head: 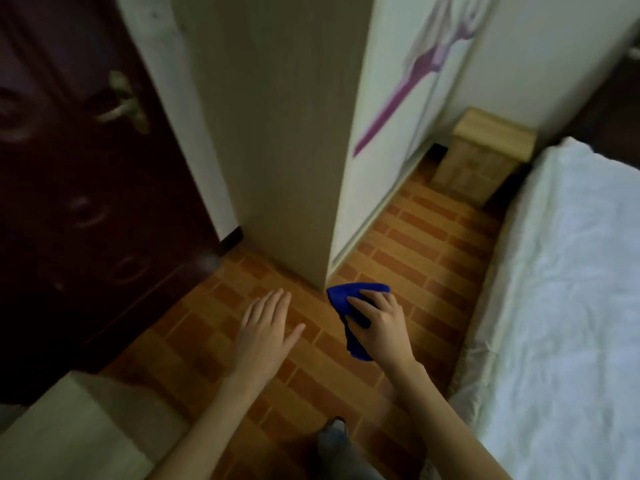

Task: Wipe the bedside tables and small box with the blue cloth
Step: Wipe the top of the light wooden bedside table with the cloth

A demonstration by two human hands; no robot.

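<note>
My right hand (382,329) grips a bunched blue cloth (346,301) in the air above the floor, fingers curled over it. To its left my left hand (266,325) is stretched out flat with straight fingers, holding nothing. A light wooden bedside table (481,154) stands at the far end of the aisle, between the wardrobe and the bed. No small box can be made out with certainty.
A tall pale wardrobe (277,133) with a purple flower print rises ahead. A dark door (69,188) with a metal handle is on the left. The bed (571,289) with white bedding fills the right. A pale surface (69,427) sits bottom left. Orange brick-pattern floor (415,258) runs between.
</note>
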